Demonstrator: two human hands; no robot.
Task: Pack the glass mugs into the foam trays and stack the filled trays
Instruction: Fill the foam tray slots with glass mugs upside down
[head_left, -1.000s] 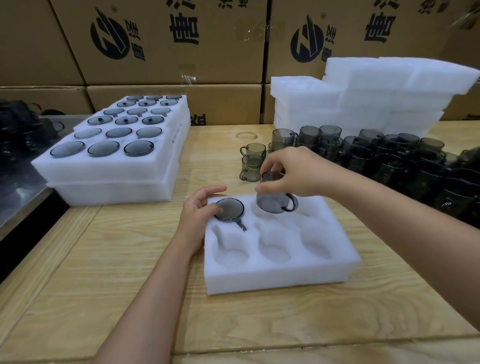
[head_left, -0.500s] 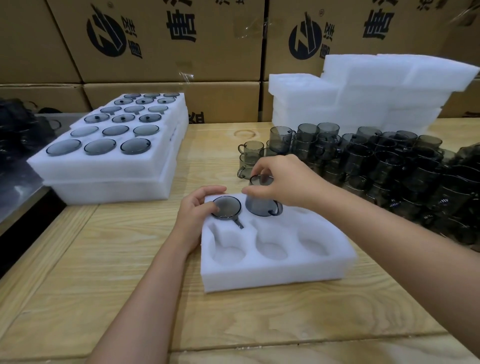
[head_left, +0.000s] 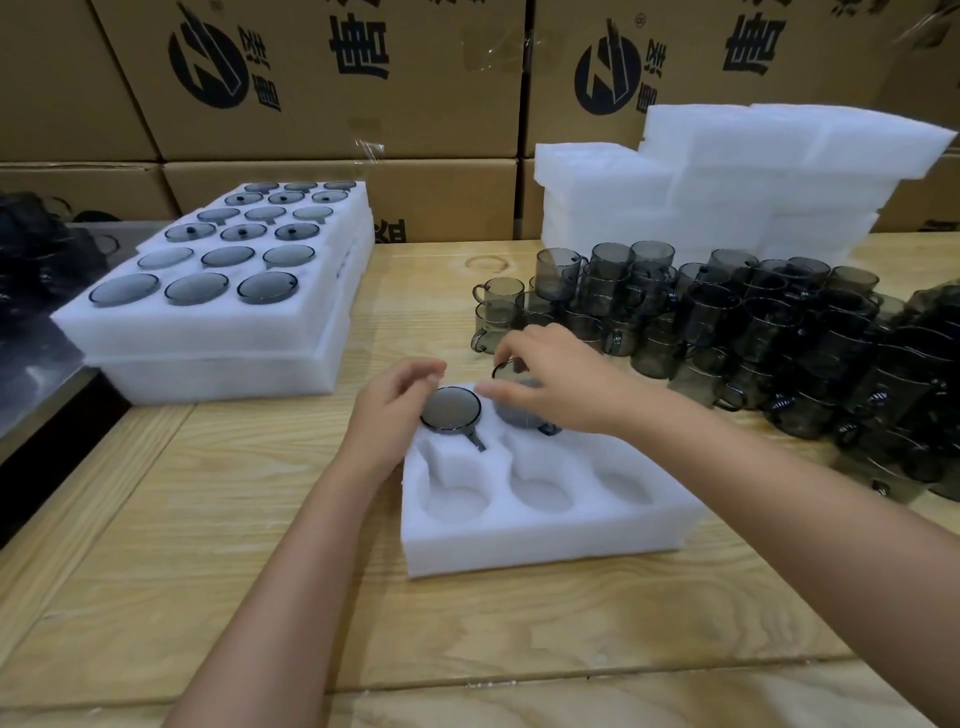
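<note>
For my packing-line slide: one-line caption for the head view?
Right hand sets a grey glass mug into the foam tray beside the seated mug; left hand at the tray's corner.

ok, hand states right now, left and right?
Left hand: open, fingers loosely curled beside the seated mug, holding nothing.
Right hand: gripping a second mug by its rim.

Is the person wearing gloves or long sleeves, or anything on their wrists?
No gloves: the left hand and the right hand are both bare. No sleeve shows on either arm as far as the picture reaches, and no watch, bracelet or ring can be seen.
</note>
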